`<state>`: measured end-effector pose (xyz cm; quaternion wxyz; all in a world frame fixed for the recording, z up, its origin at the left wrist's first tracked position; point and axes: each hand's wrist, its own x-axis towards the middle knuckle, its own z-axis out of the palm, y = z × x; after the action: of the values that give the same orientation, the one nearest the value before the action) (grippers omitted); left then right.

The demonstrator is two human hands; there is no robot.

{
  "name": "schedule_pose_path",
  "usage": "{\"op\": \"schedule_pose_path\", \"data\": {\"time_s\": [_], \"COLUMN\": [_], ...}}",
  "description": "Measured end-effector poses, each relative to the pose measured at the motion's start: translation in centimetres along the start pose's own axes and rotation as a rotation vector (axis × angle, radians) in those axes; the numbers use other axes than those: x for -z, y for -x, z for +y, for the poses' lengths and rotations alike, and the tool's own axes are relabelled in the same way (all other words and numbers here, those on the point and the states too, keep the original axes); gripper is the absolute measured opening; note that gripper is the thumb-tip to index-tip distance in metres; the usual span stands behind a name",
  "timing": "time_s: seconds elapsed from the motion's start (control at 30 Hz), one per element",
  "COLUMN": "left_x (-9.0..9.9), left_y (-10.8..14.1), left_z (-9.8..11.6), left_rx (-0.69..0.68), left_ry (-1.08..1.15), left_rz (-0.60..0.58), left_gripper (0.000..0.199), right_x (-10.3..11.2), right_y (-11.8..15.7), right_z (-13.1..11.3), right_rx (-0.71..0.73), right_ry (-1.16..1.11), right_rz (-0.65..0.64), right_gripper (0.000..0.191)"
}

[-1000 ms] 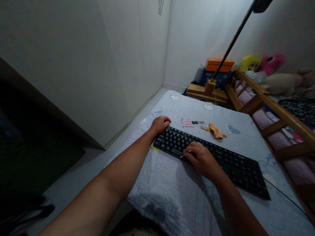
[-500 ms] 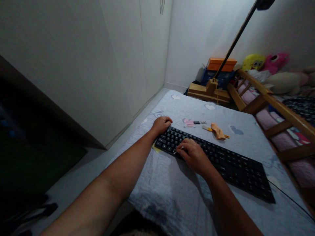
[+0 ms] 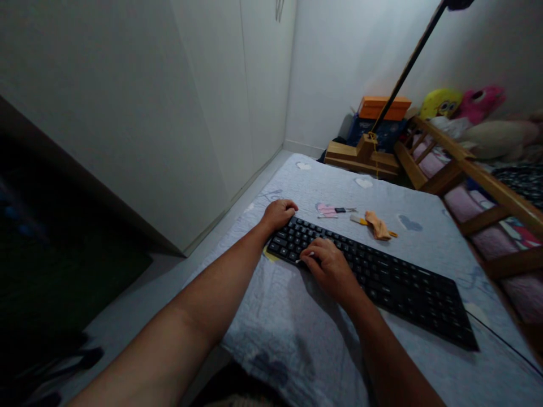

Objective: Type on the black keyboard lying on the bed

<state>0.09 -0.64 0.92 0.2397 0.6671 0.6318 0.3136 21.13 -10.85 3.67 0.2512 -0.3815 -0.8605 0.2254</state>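
A black keyboard [image 3: 399,285] lies at a slant on the cloth-covered table. Curled at its far left corner, my left hand [image 3: 279,215] grips the edge; part of the fingers is hidden. My right hand [image 3: 328,261] is over the left keys, pinching a thin white cotton swab [image 3: 311,254] whose tip is at the keyboard's near edge. Behind the keyboard lie a pink pack with several swabs [image 3: 326,211], black-handled tweezers [image 3: 341,210], and an orange cloth [image 3: 379,227] around a yellow-handled brush [image 3: 357,219].
Under the keyboard's left end a yellow piece [image 3: 271,256] sticks out. The keyboard cable [image 3: 504,342] runs off to the right. A tall white cabinet [image 3: 203,113] flanks the table's left side, a wooden bed rail [image 3: 487,175] its right. A wooden stand [image 3: 360,155] is beyond the far edge.
My right hand has shifted slightly left and away from me with the swab along the near keys. My left hand stays at the corner. The view has turned a little.
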Motion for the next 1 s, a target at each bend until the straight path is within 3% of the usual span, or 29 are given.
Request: {"op": "schedule_pose_path", "data": {"time_s": [0.67,1.0], "left_x": [0.0,-0.1], "left_y": [0.0,0.0], "left_z": [0.0,-0.2], "left_rx": [0.000,-0.018], "left_ry": [-0.004,-0.007], "left_rz": [0.001,0.002], "left_gripper": [0.032,0.032], "right_x": [-0.8,-0.4], "right_y": [-0.2,0.0], "right_z": [0.7,0.1], "right_rx": [-0.006,0.001], "right_ry": [0.013,0.018], "right_rz": [0.145,0.079], "right_gripper": [0.017,0.019]}}
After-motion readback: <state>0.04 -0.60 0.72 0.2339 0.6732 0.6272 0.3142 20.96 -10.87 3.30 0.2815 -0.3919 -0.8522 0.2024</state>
